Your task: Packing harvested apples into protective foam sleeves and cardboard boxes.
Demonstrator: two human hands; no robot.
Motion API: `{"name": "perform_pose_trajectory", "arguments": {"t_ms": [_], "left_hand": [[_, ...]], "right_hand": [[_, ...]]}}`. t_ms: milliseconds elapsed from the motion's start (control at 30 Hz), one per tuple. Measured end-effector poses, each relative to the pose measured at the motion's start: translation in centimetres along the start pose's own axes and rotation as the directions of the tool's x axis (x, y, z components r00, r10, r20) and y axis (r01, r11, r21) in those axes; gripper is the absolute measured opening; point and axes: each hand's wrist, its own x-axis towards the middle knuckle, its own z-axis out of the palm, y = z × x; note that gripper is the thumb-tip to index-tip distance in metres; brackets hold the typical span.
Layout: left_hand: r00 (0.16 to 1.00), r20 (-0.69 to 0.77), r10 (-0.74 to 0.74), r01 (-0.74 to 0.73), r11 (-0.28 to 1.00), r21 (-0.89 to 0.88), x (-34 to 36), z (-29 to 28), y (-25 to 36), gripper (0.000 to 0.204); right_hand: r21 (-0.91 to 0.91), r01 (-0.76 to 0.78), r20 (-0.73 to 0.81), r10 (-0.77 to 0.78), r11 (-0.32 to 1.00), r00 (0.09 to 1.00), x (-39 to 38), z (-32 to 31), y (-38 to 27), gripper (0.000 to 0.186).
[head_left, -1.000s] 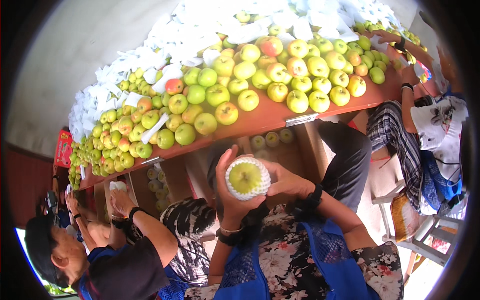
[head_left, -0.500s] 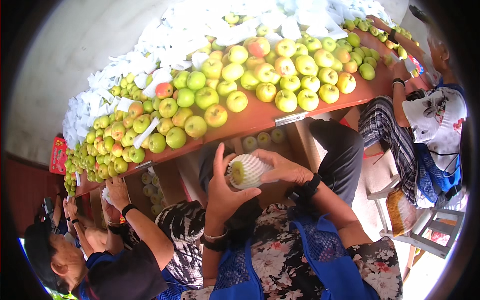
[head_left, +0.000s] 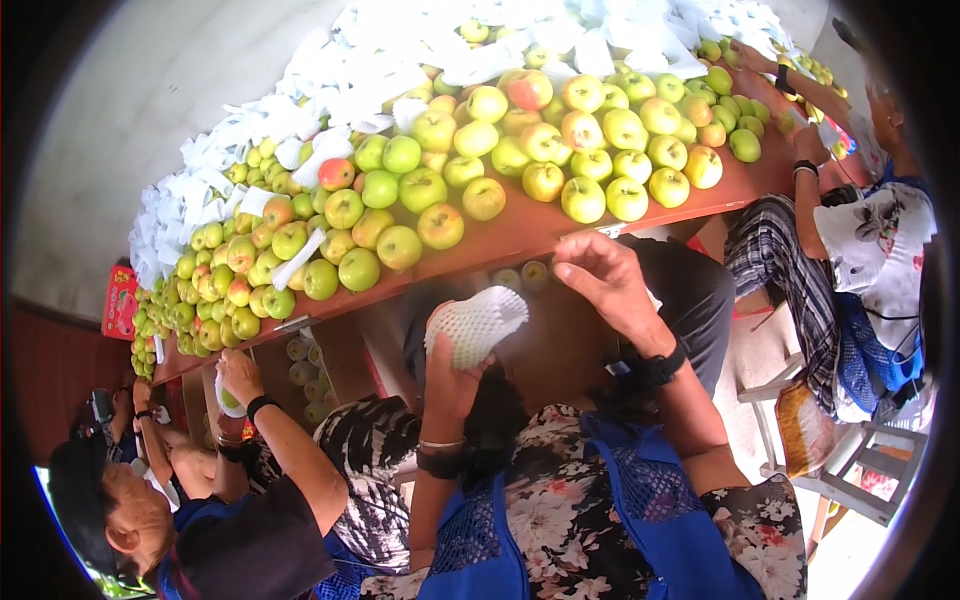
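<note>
Low over my lap, my left hand (head_left: pixel 455 385) is closed around an apple in a white foam net sleeve (head_left: pixel 478 325). The net covers most of the fruit, and its loose end points up to the right. My right hand (head_left: pixel 612 282) is away from it, at the table's front edge. Its fingers are bent, with a gap between thumb and fingertips, and I see nothing between them. Closest to that hand on the table are yellow-green apples (head_left: pixel 583 200) at the front of the heap.
Behind the apples on the red-brown table (head_left: pixel 520 225) lies a bank of white foam nets (head_left: pixel 270 125). Sleeved apples (head_left: pixel 534 275) sit in a carton below the table edge. One co-worker (head_left: pixel 200 510) sits close on my left, another (head_left: pixel 870 240) on the right, near a wooden stool (head_left: pixel 870 465).
My right hand has let go of the sleeved apple and moved right and up toward the table edge. My left hand has turned the apple, and the net now covers its exposed end.
</note>
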Motion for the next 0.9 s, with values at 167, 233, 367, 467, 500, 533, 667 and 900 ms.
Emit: {"name": "perform_pose_trajectory", "arguments": {"t_ms": [167, 233, 367, 467, 500, 533, 667, 900], "left_hand": [[0.995, -0.088, -0.045, 0.038, 0.996, -0.083, -0.2, 1.6, 0.8, 0.054], [0.994, -0.099, -0.037, 0.037, 0.999, -0.001, -0.1, 1.8, 0.5, 0.056], [0.991, -0.125, 0.052, -0.035, 0.99, 0.138, -0.3, 2.1, 0.1, 0.05], [0.988, -0.115, 0.101, -0.07, 0.966, 0.251, -0.2, 2.3, 0.0, 0.046], [0.986, -0.114, 0.118, -0.082, 0.957, 0.277, -0.2, 2.4, -0.2, 0.043], [0.987, -0.115, 0.116, -0.081, 0.958, 0.276, -0.3, 2.5, -0.4, 0.043], [0.988, -0.11, 0.11, -0.08, 0.965, 0.248, -0.4, 3.4, -0.4, 0.036], [0.993, -0.042, 0.114, -0.088, 0.911, 0.402, -0.7, 2.8, -1.2, 0.041]], "right_hand": [[-0.323, 0.37, 0.194, -0.322, 0.871, 0.927, -1.5, 2.2, -1.4, 0.014], [-0.339, 0.374, 0.219, -0.314, 0.863, 0.924, -1.5, 2.5, -0.9, 0.018], [-0.433, 0.467, 0.297, -0.367, 0.771, 0.881, -1.5, 2.4, 0.7, 0.017], [-0.435, 0.422, 0.314, -0.306, 0.795, 0.899, -1.5, 2.4, 0.5, 0.024], [-0.431, 0.426, 0.309, -0.314, 0.795, 0.898, -1.6, 2.4, 0.5, 0.031], [-0.427, 0.431, 0.304, -0.322, 0.795, 0.897, -1.6, 2.5, 0.5, 0.039], [-0.452, 0.378, 0.358, -0.223, 0.808, 0.907, -1.7, 2.7, 0.6, 0.053], [-0.521, 0.46, 0.405, -0.267, 0.719, 0.875, -1.8, 4.3, 0.6, 0.058]]}}
